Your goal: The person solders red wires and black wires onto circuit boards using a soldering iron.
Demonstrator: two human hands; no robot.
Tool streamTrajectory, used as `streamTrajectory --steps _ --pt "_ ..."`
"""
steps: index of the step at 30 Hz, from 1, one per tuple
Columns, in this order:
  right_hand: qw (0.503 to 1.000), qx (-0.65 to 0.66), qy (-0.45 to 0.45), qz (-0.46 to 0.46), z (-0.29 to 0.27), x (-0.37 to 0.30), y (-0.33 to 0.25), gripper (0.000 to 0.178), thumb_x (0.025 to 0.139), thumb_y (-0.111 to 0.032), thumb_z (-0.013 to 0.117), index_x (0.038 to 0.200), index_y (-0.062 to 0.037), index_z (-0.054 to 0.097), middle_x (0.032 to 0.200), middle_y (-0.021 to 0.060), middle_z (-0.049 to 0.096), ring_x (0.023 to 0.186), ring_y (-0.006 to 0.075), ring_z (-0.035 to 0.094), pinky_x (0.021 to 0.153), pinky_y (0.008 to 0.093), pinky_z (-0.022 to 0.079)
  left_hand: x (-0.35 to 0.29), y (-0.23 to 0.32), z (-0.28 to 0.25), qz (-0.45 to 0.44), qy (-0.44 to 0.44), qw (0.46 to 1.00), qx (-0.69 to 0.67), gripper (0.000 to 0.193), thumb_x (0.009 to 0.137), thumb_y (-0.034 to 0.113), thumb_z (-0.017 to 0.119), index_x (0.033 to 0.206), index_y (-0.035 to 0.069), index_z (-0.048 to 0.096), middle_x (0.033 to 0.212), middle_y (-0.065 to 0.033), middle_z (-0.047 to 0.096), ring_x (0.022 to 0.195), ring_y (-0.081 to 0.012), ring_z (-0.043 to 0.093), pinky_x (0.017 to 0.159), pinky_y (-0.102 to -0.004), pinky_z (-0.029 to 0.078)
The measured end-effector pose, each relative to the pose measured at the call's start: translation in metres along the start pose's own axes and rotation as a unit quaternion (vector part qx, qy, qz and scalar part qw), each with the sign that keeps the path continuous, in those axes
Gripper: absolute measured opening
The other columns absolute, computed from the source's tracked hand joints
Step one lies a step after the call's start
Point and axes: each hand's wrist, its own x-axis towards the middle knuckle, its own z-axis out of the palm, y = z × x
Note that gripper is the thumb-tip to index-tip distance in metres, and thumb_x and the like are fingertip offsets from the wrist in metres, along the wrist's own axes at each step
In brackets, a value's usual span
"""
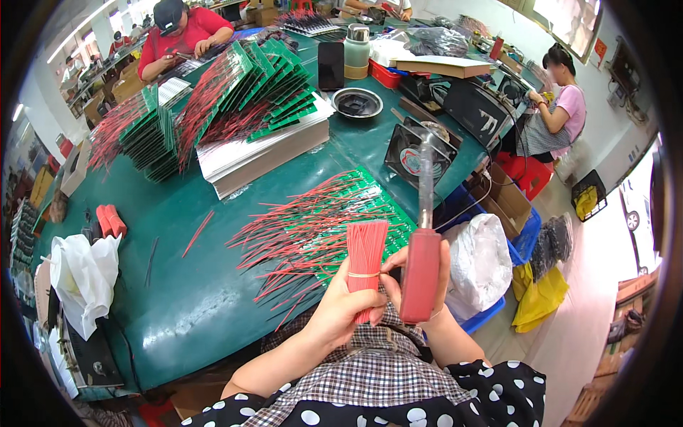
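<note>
Upright in front of me, a bundle of thin red wires (366, 245) is wrapped near its middle by a tan rubber band (363, 275). My left hand (341, 302) is closed round the bundle's lower part. A soldering iron (421, 274) with a thick red handle and a metal barrel points upward in my right hand (440, 285), whose thumb and finger also reach to the side of the bundle by the band. Just beyond lies a panel of green circuit boards (370, 192) with many red and black wires (284, 228) fanning out to the left.
A white stack (263, 156) carries piled wired boards (249, 78). Around stand a small fan (416, 156), a round metal dish (357, 103), a phone (331, 65) and a flask (356, 50). A white bag (85, 277) sits left, a white sack (477, 267) right. Co-workers sit across and to the right.
</note>
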Motion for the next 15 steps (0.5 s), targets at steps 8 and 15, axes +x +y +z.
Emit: streamTrajectory --steps 8,15 --pt "0.976 0.107 -0.113 0.151 -0.011 -0.057 0.038 0.087 0.077 0.007 0.066 0.142 -0.0024 0.009 0.091 0.0152 0.056 0.077 0.0222 0.059 0.07 0.0364 0.051 0.002 -0.004 0.009 0.047 0.04 0.994 0.095 0.053 0.071 -0.007 0.056 0.119 0.003 0.037 0.076 -0.0069 0.055 0.049 -0.013 0.051 0.04 -0.0239 0.039" --pt "0.999 -0.024 -0.048 -0.006 -0.005 -0.034 0.024 0.099 0.075 0.011 0.063 0.144 -0.0114 -0.004 0.091 0.0145 0.055 0.082 0.0215 0.058 0.078 0.0378 0.048 -0.002 -0.001 -0.003 -0.043 -0.017 0.999 0.005 0.044 0.071 -0.009 0.055 0.111 0.006 0.042 0.082 -0.0064 0.052 0.048 -0.0132 0.047 0.042 -0.0267 0.036"
